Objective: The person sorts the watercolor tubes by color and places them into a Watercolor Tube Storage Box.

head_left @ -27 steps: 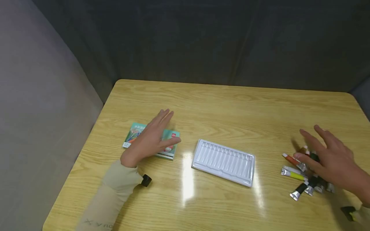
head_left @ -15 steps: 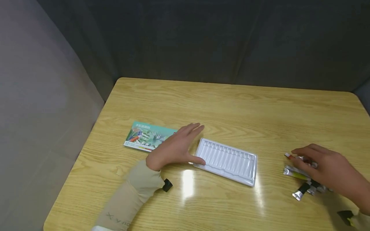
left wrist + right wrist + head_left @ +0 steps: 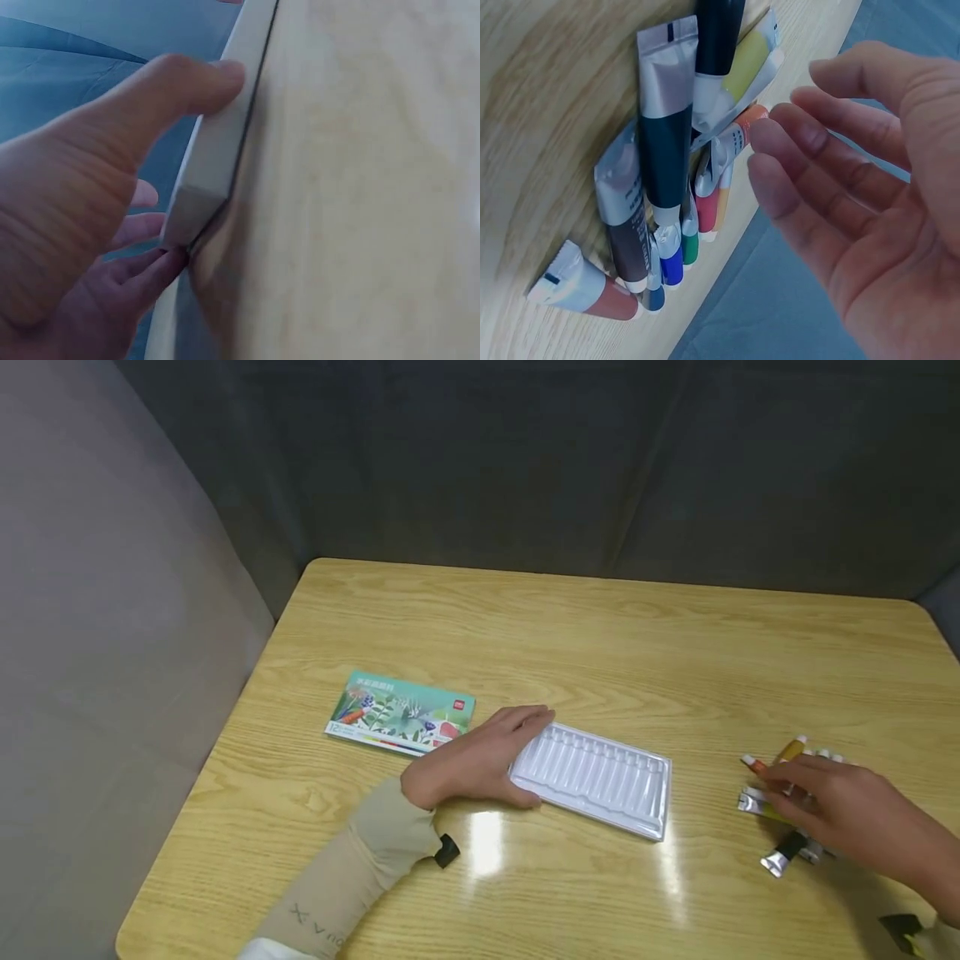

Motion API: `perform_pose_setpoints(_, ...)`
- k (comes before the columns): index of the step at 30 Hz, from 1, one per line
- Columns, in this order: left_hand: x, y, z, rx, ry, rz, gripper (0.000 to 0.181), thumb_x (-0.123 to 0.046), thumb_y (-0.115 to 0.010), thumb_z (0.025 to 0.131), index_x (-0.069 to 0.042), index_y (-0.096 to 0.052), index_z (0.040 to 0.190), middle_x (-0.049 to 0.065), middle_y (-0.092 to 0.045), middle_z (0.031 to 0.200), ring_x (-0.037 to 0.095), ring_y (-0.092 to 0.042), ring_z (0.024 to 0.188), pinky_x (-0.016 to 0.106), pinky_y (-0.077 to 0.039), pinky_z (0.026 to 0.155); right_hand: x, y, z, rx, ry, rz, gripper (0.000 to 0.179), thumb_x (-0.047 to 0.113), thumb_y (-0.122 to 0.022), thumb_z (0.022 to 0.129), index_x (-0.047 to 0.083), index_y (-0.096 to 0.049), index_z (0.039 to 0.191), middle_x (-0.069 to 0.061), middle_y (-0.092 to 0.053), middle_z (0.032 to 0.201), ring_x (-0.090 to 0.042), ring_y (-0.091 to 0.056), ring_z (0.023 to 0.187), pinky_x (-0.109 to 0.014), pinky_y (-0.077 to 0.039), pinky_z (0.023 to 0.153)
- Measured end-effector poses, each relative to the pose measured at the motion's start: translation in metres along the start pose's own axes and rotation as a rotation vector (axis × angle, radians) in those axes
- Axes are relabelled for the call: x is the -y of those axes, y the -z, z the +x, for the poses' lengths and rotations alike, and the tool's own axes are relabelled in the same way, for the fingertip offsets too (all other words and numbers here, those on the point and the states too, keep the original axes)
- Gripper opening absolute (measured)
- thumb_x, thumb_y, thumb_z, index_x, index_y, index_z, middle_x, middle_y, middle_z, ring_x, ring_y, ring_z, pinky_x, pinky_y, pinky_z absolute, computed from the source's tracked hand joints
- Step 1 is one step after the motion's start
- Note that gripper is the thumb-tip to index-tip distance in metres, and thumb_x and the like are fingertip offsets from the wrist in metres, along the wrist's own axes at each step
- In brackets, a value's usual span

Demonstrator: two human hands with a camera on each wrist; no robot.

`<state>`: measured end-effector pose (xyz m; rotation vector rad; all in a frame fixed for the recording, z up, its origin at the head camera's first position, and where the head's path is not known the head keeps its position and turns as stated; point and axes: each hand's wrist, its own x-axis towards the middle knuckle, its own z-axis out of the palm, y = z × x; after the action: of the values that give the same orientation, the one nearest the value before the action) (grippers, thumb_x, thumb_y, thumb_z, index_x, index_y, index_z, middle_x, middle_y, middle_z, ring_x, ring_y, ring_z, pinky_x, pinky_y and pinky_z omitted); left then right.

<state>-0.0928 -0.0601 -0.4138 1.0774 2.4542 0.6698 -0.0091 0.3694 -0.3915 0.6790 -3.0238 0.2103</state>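
My left hand grips the left end of a white plastic tray with a row of long slots. In the left wrist view, the thumb presses one side of the tray and the fingers wrap its other side. My right hand hovers over a pile of paint tubes and partly hides them. From the right wrist, its fingers look bent and apart from the thumb, with an orange paint tube near the fingertips; contact cannot be told. A dark green tube and a brown tube lie beside it.
A teal paint box with printed flowers lies left of the tray, close to my left forearm. A black-banded tube sits at the pile's near edge. The wooden table ends at a dark curtain behind.
My left hand has moved right from above the paint box to the tray and taken hold of its end. My right hand has lowered to the paint tubes, its fingers bending.
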Motion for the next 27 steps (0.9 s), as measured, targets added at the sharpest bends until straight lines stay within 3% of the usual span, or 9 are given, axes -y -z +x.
perform_pose_setpoints(9,-0.001,-0.013,0.002,-0.080,-0.023,0.015,0.108,-0.058,-0.081,0.084,-0.007,-0.029,0.163,0.009,-0.032,0.167,0.024,-0.031,0.155,0.036,-0.036,0.126,0.001,0.002,-0.004,0.113,-0.011,-0.015,0.032,0.011,-0.091,0.072,0.011,-0.078,0.100,0.000,-0.071,0.091,-0.001,-0.061,0.066,-0.022,-0.045,0.053)
perform_pose_setpoints(16,-0.004,-0.018,0.003,-0.119,-0.009,-0.046,0.109,-0.055,-0.082,0.084,-0.006,-0.026,0.164,0.008,-0.030,0.167,0.022,-0.027,0.156,0.037,-0.035,0.126,0.001,-0.002,-0.003,0.039,0.053,-0.030,0.034,0.005,-0.093,0.064,0.011,-0.079,0.095,0.007,-0.066,0.084,0.003,-0.052,0.065,-0.021,-0.041,0.051)
perform_pose_setpoints(23,-0.010,-0.030,0.007,-0.154,0.009,-0.069,0.106,-0.055,-0.079,0.087,-0.007,-0.025,0.164,0.007,-0.027,0.167,0.023,-0.025,0.156,0.037,-0.035,0.126,-0.004,-0.007,-0.003,-0.066,0.105,-0.073,0.038,0.003,-0.094,0.056,0.012,-0.080,0.091,-0.002,-0.072,0.088,-0.017,-0.060,0.070,-0.029,-0.046,0.055)
perform_pose_setpoints(27,-0.013,-0.037,0.009,-0.171,0.012,-0.078,0.106,-0.055,-0.078,0.087,-0.008,-0.023,0.165,0.007,-0.026,0.168,0.023,-0.024,0.157,0.036,-0.033,0.127,-0.005,-0.007,-0.004,-0.048,0.088,-0.077,0.035,0.002,-0.093,0.060,0.010,-0.081,0.092,-0.002,-0.071,0.087,-0.015,-0.058,0.068,-0.028,-0.045,0.054)
